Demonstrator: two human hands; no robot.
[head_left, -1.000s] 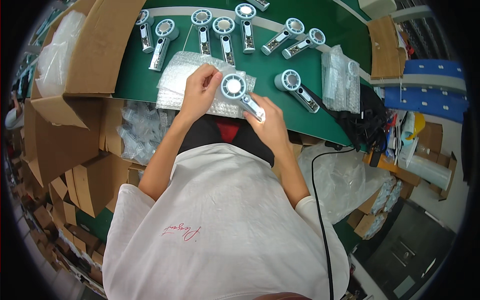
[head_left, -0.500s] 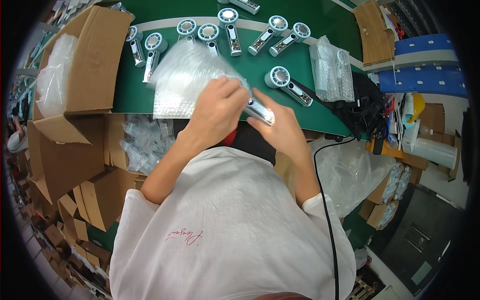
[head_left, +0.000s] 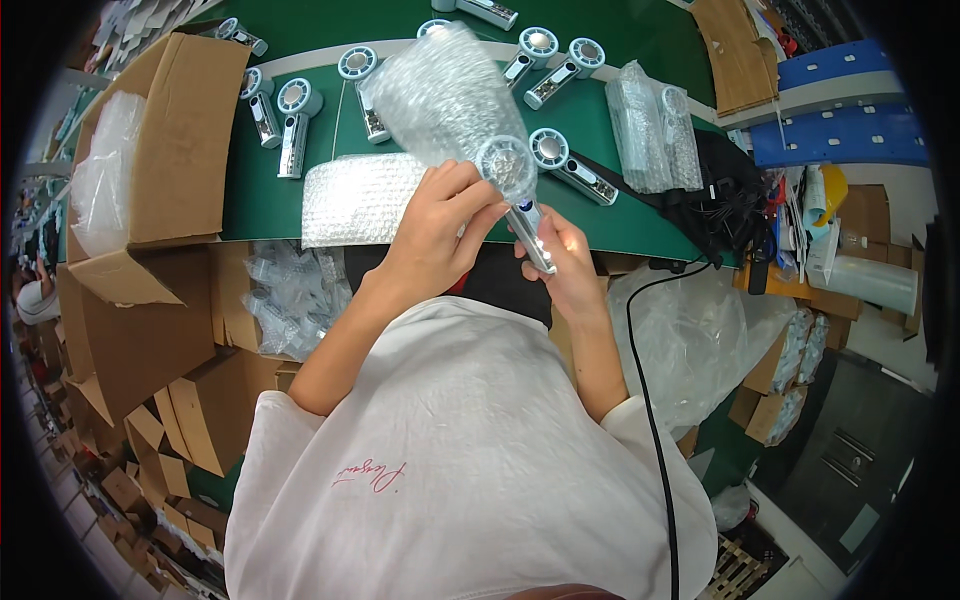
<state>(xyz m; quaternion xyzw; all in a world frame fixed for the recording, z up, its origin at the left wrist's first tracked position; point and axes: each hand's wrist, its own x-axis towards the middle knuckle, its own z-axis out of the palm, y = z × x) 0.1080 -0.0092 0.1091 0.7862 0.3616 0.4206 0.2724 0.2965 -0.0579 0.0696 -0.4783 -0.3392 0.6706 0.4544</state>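
My right hand (head_left: 568,272) grips the silver handle of a handheld fan (head_left: 531,238). The fan's round head shows through clear plastic at the mouth of a bubble-wrap bag (head_left: 440,92), which stretches away from me over the table. With thumb and fingers closed, my left hand (head_left: 437,222) pinches the bag's edge beside the fan head. Flat on the near table edge, left of that hand, lies a stack of bubble-wrap bags (head_left: 350,198). One loose fan (head_left: 590,182) lies right of the held one. Several more, such as a silver fan (head_left: 292,140), lie farther back.
An open cardboard box (head_left: 190,140) with white plastic inside stands at the left of the green table (head_left: 420,20). Bubble-wrapped packages (head_left: 648,135) and a black bag with cables (head_left: 725,200) are at the right. A black cable (head_left: 650,400) hangs down past my right arm.
The bag has swung right and away, and the fan's head now sits in its mouth. The fan handle has turned steeper. My left hand has shifted slightly, still pinching.
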